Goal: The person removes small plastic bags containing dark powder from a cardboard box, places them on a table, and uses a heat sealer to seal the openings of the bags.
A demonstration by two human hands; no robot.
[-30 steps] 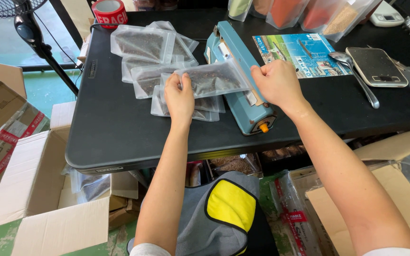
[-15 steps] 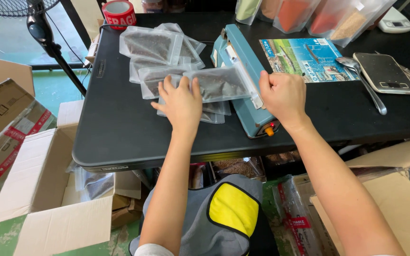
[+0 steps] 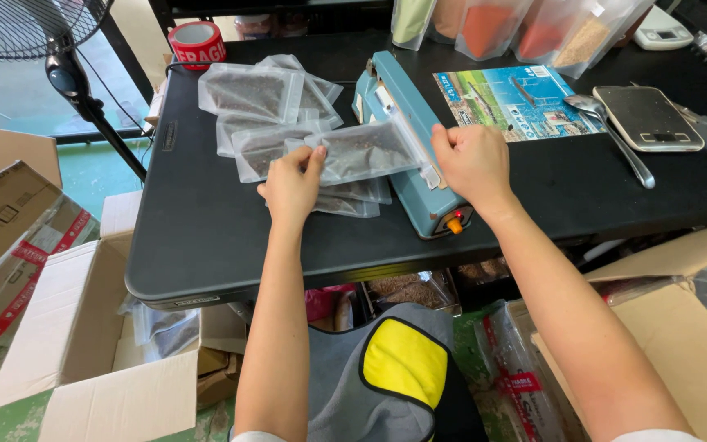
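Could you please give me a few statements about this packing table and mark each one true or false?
1. The left hand pinches the clear pouch that lies across the blue heat sealer. True.
2. The right hand holds the metal spoon. False: it rests on the sealer's bar, and the spoon lies untouched on the black table.
3. A roll of red tape stands at the table's far left corner. True.
4. The digital scale sits left of the sealer. False: it sits to the right, beside the spoon.
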